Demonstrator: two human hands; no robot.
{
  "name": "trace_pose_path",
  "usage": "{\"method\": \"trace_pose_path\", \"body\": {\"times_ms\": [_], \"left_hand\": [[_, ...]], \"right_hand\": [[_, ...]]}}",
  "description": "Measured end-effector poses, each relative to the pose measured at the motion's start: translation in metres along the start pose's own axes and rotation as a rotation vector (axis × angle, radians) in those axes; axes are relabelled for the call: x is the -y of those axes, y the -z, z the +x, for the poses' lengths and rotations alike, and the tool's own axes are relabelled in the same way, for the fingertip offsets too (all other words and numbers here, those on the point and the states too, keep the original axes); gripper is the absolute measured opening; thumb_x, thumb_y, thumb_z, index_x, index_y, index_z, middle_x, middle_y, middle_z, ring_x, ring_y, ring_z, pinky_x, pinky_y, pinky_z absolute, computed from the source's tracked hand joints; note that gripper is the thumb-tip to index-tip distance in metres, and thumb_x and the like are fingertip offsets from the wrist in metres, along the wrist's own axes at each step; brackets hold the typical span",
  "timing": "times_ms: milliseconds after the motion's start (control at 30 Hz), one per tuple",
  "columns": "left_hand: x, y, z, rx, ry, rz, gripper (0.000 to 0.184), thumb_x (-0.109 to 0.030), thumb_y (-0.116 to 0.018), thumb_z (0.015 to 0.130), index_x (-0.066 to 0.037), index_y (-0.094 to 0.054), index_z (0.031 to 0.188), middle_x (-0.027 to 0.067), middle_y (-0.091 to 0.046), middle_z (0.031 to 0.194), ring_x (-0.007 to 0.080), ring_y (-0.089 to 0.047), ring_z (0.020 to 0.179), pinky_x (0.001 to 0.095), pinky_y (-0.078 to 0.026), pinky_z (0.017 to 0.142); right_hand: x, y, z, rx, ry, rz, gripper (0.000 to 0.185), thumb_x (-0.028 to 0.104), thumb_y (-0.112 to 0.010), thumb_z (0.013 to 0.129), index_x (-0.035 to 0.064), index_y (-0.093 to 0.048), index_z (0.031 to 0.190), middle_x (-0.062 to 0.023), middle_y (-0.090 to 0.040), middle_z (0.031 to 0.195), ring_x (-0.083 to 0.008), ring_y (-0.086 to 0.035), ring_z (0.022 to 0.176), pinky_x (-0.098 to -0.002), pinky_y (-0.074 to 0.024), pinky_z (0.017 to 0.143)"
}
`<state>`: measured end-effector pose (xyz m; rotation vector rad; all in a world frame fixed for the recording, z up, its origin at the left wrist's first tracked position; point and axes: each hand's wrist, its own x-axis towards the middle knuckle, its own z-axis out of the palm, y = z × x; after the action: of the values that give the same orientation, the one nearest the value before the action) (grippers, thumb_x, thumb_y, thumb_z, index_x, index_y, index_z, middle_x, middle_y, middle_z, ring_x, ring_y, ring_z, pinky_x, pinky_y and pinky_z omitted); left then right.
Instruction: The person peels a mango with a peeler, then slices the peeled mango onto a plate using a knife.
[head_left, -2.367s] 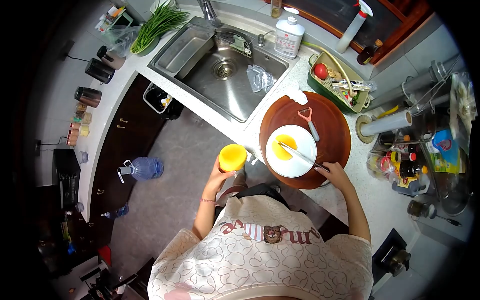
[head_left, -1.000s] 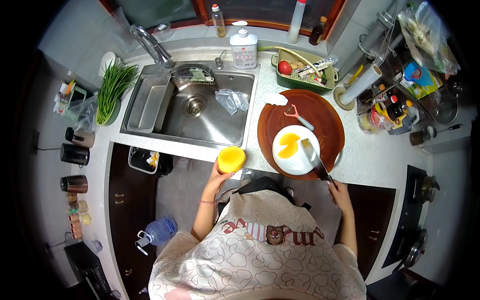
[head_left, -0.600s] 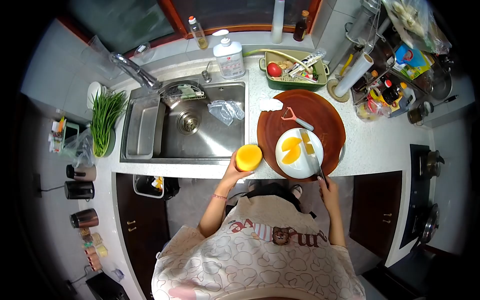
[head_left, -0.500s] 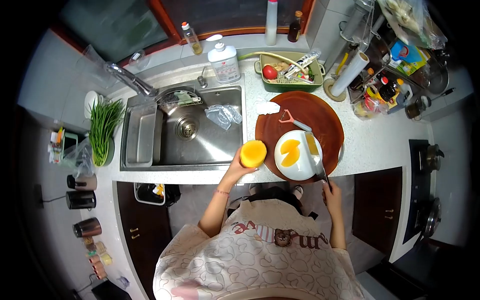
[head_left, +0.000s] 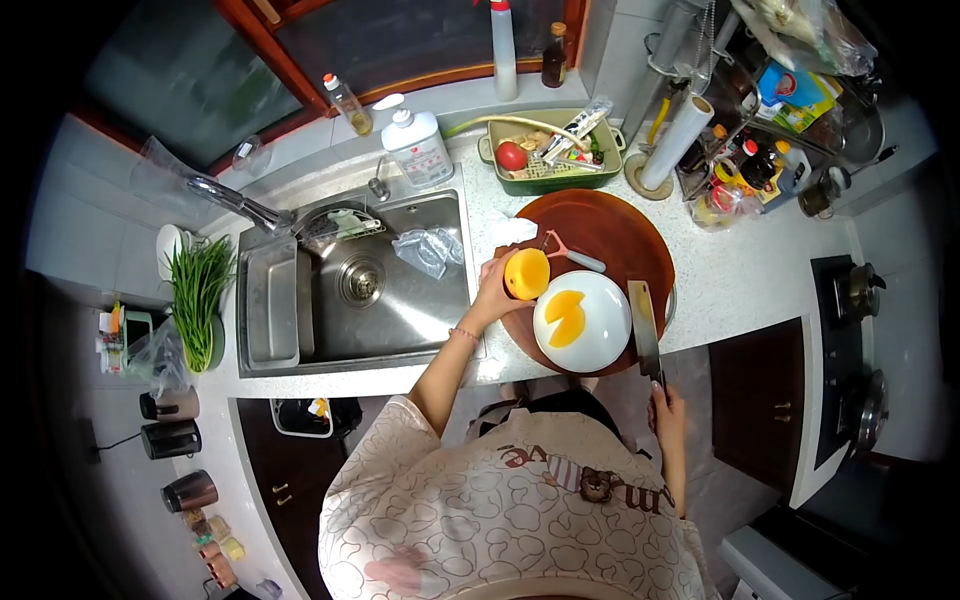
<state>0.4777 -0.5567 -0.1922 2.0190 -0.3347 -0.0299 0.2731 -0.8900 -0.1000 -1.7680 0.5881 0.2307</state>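
My left hand [head_left: 493, 296] is wrapped round a yellow-orange fruit [head_left: 527, 272] with a flat cut face, held by the plate's left edge; its kind is not certain. My right hand [head_left: 667, 410] grips a kitchen cleaver [head_left: 645, 330], its broad blade pointing away from me at the right side of the plate. On the white plate [head_left: 606, 330] lie two yellow fruit slices [head_left: 567, 318], touching or nearly so. The plate sits on a round brown cutting board [head_left: 640, 235]. A peeler [head_left: 575, 251] with a grey handle rests on the board beyond the plate.
A steel sink [head_left: 385, 325] with a crumpled plastic bag [head_left: 428, 250] is at the left. Behind the board stand a green basket [head_left: 555, 180] and a soap bottle [head_left: 415, 150]. Green chives [head_left: 197, 290] stand far left. Bottles [head_left: 755, 170] crowd the right corner.
My left hand has brought the fruit rightward to the plate's edge. The cleaver has shifted off the plate to its right, and the yellow patch on its blade no longer shows clearly. The view has shifted.
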Motion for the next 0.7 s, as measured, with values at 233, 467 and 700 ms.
{"method": "trace_pose_path", "body": {"times_ms": [233, 467, 700], "left_hand": [[0.015, 0.000, -0.015, -0.085, 0.074, 0.110, 0.114, -0.024, -0.090, 0.051, 0.000, -0.027, 0.143, 0.0192, -0.045, 0.132, 0.0341, -0.040, 0.121, 0.0390, -0.032, 0.104], [0.010, -0.001, -0.035, -0.144, 0.170, -0.060, 0.112, -0.017, -0.088, 0.058, -0.001, -0.020, 0.146, 0.0206, -0.046, 0.130, 0.0332, -0.044, 0.120, 0.0385, -0.036, 0.102], [-0.023, -0.017, -0.068, -0.477, 0.234, 0.180, 0.094, -0.017, -0.087, 0.062, -0.001, -0.033, 0.137, 0.0154, -0.053, 0.116, 0.0253, -0.053, 0.102, 0.0337, -0.047, 0.085]], "right_hand": [[0.013, 0.001, 0.024, 0.141, -0.033, -0.025, 0.031, 0.028, -0.055, 0.095, 0.0051, -0.053, 0.074, 0.0037, -0.043, 0.052, -0.0045, -0.038, 0.042, -0.0224, -0.0275, 0.038], [0.027, 0.004, 0.049, 0.270, 0.062, -0.131, 0.029, 0.028, -0.055, 0.095, 0.0041, -0.054, 0.077, 0.0030, -0.042, 0.052, -0.0048, -0.038, 0.043, -0.0238, -0.0279, 0.039], [0.030, 0.012, 0.065, 0.344, 0.078, -0.120, 0.030, 0.029, -0.054, 0.095, 0.0054, -0.052, 0.076, 0.0034, -0.041, 0.052, -0.0043, -0.037, 0.043, -0.0234, -0.0272, 0.039]]}}
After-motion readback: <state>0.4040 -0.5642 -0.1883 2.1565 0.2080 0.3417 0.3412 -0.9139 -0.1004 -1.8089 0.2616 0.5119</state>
